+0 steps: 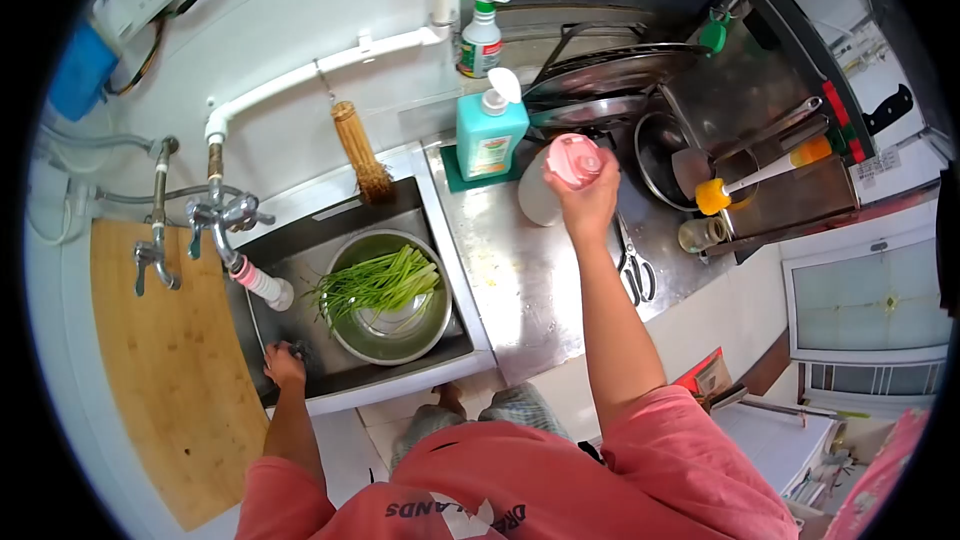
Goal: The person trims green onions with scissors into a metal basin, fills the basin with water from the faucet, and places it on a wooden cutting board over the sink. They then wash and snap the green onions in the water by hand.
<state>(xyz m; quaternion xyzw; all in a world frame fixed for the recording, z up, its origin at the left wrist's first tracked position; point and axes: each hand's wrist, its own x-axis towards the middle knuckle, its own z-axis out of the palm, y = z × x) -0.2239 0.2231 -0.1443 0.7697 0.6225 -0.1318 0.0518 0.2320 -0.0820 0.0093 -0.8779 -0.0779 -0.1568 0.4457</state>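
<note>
My right hand (pixel 588 202) is closed round the pink lid (pixel 574 160) of a translucent plastic jug (pixel 538 198), which stands upright on the steel counter. My left hand (pixel 284 364) reaches into the near left corner of the sink (pixel 290 255). Its fingers are curled at a small dark piece by the sink floor, too small to name. To the right of that hand, a steel bowl (pixel 440 325) in the sink holds a bunch of green stalks (pixel 385 283) and clear water. Beside the jug stands a turquoise pump bottle (pixel 491 135).
Left of the sink lies a wooden board (pixel 150 370), below the taps (pixel 222 220). A straw brush (pixel 360 152) hangs over the sink's back edge. Scissors (pixel 632 265), a glass jar (pixel 702 233), a wok (pixel 665 165) and a spray bottle (pixel 481 40) stand or lie about the counter.
</note>
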